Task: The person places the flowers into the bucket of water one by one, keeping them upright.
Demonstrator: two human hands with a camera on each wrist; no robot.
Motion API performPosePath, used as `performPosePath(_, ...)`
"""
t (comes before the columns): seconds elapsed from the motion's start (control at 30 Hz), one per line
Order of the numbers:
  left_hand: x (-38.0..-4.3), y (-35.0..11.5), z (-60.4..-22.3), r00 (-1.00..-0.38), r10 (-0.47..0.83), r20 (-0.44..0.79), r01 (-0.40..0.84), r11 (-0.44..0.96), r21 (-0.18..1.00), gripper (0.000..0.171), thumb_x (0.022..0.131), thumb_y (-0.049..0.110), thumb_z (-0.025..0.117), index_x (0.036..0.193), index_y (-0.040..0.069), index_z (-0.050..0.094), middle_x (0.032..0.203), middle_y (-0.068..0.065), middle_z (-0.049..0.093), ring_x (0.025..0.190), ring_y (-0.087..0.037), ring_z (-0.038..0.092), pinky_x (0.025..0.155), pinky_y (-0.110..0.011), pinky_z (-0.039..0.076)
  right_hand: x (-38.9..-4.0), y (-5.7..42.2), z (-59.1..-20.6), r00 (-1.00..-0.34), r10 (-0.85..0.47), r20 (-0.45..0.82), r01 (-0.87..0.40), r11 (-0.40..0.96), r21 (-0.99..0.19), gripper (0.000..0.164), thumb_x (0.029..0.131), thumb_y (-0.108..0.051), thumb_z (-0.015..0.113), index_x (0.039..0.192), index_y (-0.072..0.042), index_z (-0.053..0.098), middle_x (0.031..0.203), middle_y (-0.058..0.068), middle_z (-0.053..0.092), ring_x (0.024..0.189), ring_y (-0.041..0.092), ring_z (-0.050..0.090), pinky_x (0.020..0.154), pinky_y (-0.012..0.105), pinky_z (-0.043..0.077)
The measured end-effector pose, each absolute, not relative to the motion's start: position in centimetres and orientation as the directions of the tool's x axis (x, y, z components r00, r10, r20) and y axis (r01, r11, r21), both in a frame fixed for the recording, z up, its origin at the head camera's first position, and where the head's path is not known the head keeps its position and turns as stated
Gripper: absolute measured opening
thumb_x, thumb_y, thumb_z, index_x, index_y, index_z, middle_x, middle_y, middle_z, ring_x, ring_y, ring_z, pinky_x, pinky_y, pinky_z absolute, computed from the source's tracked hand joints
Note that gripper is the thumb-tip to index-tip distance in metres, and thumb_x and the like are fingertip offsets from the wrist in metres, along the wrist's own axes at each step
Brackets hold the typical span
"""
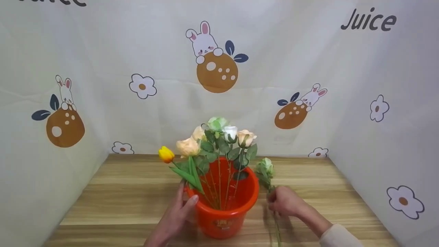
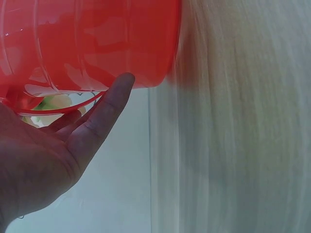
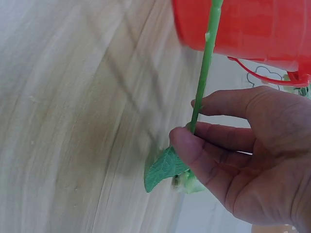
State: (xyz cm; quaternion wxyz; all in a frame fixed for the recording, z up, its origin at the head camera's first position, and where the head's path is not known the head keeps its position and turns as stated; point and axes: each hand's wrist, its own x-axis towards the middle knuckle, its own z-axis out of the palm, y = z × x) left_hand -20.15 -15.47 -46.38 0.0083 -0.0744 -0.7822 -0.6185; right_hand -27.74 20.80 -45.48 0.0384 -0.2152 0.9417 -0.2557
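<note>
A red plastic bucket (image 1: 219,223) stands upright on the wooden table, artificial flowers leaning in it. They include a yellow-orange tulip (image 1: 166,155), peach roses (image 1: 188,147), a white rose (image 1: 230,133) and a pale green one (image 1: 217,124). My left hand (image 1: 176,216) holds the bucket's left side, thumb at the rim; in the left wrist view one fingertip (image 2: 125,81) touches the wall. To the right of the bucket, my right hand (image 1: 286,202) pinches the green stem (image 3: 206,63) of another pale green rose (image 1: 265,166), whose bloom points away from me.
The wooden tabletop (image 1: 113,199) reaches back to a pale cloth backdrop (image 1: 164,44) with printed rabbits and flowers, which also forms both side walls. A thin red handle (image 2: 58,111) hangs along the bucket's side in the left wrist view.
</note>
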Motion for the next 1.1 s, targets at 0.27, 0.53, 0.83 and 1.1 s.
performPosePath(0.27, -20.2, -15.5, -46.5, -0.991, 0.118, 0.068, 0.092, 0.213, 0.973, 0.083, 0.107, 0.045, 0.054, 0.171, 0.016, 0.01, 0.172, -0.022, 0.027, 0.143, -0.038, 0.048, 0.12, -0.066, 0.036, -27.6, 21.3, -45.6, -0.95, -0.308, 0.042, -0.267, 0.742, -0.615, 0.016, 0.071, 0.008, 0.065, 0.077, -0.002, 0.076, 0.067, 0.005, 0.071, 0.044, 0.006, 0.06, 0.043, 0.026, 0.055)
performPosePath(0.53, -20.4, -15.5, -46.4, -0.99, 0.111, 0.083, 0.106, 0.223, 0.969, 0.083, 0.107, 0.048, 0.054, 0.171, 0.018, 0.011, 0.174, -0.021, 0.025, 0.149, -0.042, 0.042, 0.123, -0.067, 0.033, -27.6, 21.0, -44.9, -0.981, -0.175, 0.081, -0.181, 0.695, -0.696, 0.028, 0.075, 0.008, 0.07, 0.102, 0.007, 0.078, 0.072, 0.006, 0.07, 0.049, 0.011, 0.064, 0.047, 0.03, 0.058)
performPosePath(0.83, -20.4, -15.4, -46.3, -0.991, 0.117, 0.057, 0.081, 0.216, 0.973, 0.084, 0.107, 0.05, 0.053, 0.171, 0.018, 0.009, 0.174, -0.02, 0.024, 0.151, -0.042, 0.04, 0.122, -0.067, 0.033, -27.9, 20.4, -43.9, -0.994, 0.018, 0.105, -0.075, 0.585, -0.808, 0.024, 0.08, 0.008, 0.071, 0.104, 0.003, 0.075, 0.079, 0.007, 0.068, 0.047, 0.012, 0.063, 0.048, 0.03, 0.058)
performPosePath(1.1, -20.2, -15.3, -46.5, -0.979, 0.107, 0.172, 0.193, 0.224, 0.955, 0.081, 0.107, 0.043, 0.054, 0.171, 0.014, 0.013, 0.174, -0.021, 0.022, 0.155, -0.045, 0.033, 0.123, -0.069, 0.03, -27.9, 20.4, -42.4, -0.992, 0.046, 0.114, -0.073, 0.53, -0.845, 0.025, 0.082, 0.006, 0.073, 0.107, 0.003, 0.075, 0.089, 0.01, 0.068, 0.052, 0.013, 0.065, 0.05, 0.028, 0.059)
